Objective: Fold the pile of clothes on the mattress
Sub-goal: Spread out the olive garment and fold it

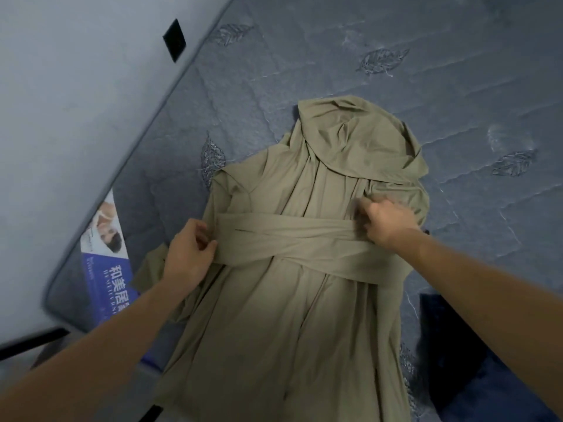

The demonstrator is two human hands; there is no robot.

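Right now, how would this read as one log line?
garment: khaki hooded top flat on mattress | sleeves: crossed over body | left hand: pinching sleeve | right hand: gripping fabric

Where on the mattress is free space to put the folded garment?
Bare mattress lies beyond the hood and right of the khaki garment. Near right is crowded by dark blue cloth.

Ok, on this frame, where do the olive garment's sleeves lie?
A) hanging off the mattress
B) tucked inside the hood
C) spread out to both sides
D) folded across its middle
D: both sleeves cross the olive garment, left hand and right hand holding them.
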